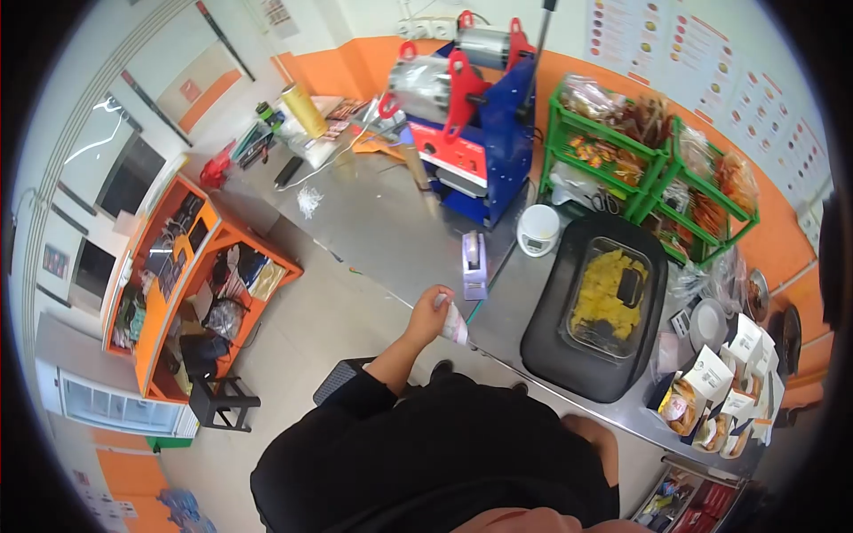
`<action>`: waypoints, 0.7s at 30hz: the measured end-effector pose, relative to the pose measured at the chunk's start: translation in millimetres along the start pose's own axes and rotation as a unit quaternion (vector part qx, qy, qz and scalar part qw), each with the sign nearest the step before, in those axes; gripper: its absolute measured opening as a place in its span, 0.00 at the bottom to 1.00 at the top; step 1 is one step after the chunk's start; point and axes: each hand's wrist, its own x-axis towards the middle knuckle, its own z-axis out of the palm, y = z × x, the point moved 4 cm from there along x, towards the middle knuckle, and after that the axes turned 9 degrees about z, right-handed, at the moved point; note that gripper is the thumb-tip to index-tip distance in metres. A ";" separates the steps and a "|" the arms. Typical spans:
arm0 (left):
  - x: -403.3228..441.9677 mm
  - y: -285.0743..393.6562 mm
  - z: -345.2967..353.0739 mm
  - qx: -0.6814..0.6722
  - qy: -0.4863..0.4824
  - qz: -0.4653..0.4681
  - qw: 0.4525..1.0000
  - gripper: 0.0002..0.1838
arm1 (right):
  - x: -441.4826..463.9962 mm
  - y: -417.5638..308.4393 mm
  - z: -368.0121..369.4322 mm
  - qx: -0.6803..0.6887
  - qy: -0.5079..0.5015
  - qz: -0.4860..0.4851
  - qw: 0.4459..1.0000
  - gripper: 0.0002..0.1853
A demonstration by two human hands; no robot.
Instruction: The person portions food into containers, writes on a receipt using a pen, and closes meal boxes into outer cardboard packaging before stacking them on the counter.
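My left hand (430, 314) is closed around a small white-and-pink packet (455, 325), held over the counter's front edge. The packet's exact kind is too small to make out. Just beyond it on the steel counter (382, 235) stands a lilac tape dispenser (474, 266). A bare stretch of my right arm (597, 437) shows beside my dark shirt, but my right hand is hidden. To the right lies a large black tub (555, 329) with a clear inner container of yellow food (604, 289).
A blue-and-red sealing machine (453, 151) stands at the back, beside a white kitchen scale (538, 231). Green baskets (613, 173) hold packed goods. Open food boxes (711, 377) sit at the right end. A black stool (220, 400) and orange shelving (169, 293) stand left.
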 end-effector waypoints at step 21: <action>69.7 -155.7 -26.1 -0.049 -0.206 -0.060 0.976 0.45 | 205.0 -319.3 -72.9 0.100 0.591 0.024 0.800 0.35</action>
